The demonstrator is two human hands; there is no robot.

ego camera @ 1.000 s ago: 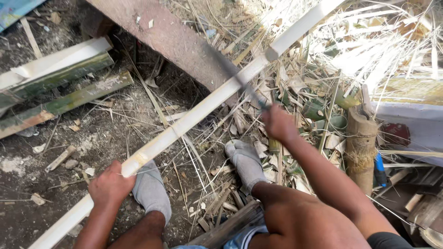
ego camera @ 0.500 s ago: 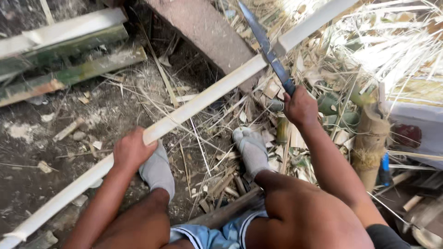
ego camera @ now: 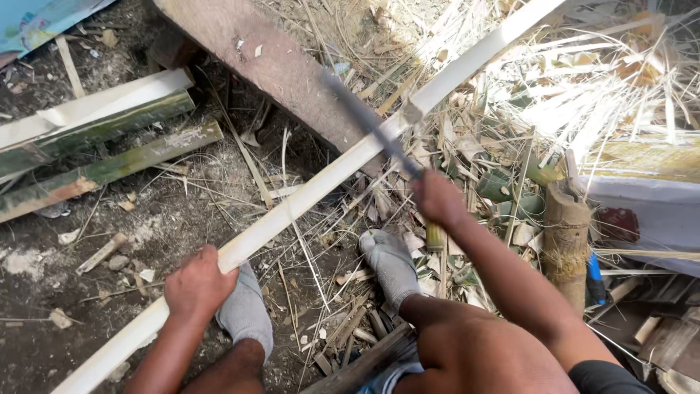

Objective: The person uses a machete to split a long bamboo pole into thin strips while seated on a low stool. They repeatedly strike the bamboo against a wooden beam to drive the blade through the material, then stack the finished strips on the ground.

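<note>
Fingers of my left hand (ego camera: 198,283) grip the pale bamboo strip (ego camera: 306,197), my right hand (ego camera: 436,198) holds the knife (ego camera: 368,124) across it, shavings already littering the ground (ego camera: 146,219), much strip unworked.

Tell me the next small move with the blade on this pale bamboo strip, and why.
Probably draw the long blade down along the pale bamboo strip in a short shaving stroke toward the body. The right hand holds the handle with the blade lying across the strip's upper part, near a node, and the left hand grips the strip lower down, well clear of the edge and steadying it.
</note>
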